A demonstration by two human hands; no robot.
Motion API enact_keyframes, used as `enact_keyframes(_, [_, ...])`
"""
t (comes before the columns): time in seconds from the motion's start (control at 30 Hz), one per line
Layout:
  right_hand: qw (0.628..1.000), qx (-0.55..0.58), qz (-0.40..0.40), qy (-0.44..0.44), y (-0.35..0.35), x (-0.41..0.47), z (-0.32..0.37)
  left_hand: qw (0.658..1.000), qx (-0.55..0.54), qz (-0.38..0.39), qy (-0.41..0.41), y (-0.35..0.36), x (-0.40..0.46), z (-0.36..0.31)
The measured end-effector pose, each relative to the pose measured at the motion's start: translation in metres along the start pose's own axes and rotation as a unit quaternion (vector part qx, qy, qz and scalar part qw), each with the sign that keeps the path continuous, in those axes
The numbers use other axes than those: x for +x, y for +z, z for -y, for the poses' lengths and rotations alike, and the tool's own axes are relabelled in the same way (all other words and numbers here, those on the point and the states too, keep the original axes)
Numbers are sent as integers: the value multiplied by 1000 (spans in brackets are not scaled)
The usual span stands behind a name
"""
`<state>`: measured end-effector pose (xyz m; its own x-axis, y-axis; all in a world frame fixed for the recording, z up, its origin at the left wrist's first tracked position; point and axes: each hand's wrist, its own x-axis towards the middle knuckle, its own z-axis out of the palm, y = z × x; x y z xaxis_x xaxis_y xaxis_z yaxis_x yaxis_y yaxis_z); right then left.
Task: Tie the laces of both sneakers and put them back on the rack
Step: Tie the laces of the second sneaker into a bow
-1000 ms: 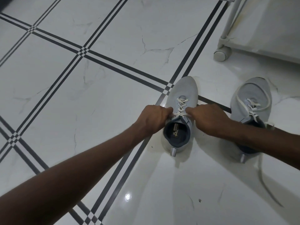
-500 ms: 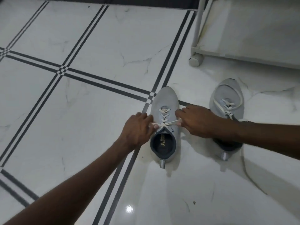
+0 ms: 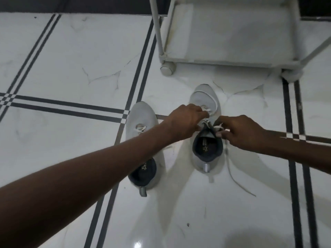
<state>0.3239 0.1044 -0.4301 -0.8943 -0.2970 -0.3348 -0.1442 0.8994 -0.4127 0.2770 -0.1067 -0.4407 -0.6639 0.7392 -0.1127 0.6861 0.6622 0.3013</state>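
Observation:
Two light grey sneakers with dark linings stand side by side on the tiled floor, toes pointing away from me. Over the right sneaker (image 3: 204, 97) my left hand (image 3: 186, 122) pinches its white laces near the toe end of the lacing. My right hand (image 3: 245, 133) grips a lace beside the tongue. One loose lace end (image 3: 234, 178) trails on the floor to the right of that shoe. The left sneaker (image 3: 141, 115) lies partly under my left forearm, its laces short and drawn in.
A white wheeled shoe rack (image 3: 231, 42) stands just beyond the sneakers, its caster (image 3: 167, 68) near the right shoe's toe. The floor is white marble-look tile with dark stripe lines (image 3: 139, 72).
Both hands have left the left sneaker's laces and moved right onto the right sneaker. The camera view has shifted right and closer, bringing the rack's lower shelf into view.

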Motion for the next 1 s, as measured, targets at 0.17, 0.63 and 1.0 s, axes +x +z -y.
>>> enact_keyframes(0.17, [989, 138, -33, 42, 5, 1, -4, 999, 32, 2, -11, 5, 5, -1])
enact_keyframes(0.63, [967, -250, 32, -38, 8, -9, -27, 978, 108, 154, -95, 4, -21, 7])
enact_keyframes(1.0, [969, 74, -146, 185, 8, -18, -23, 874, -181, -5, -452, 9, -31, 4])
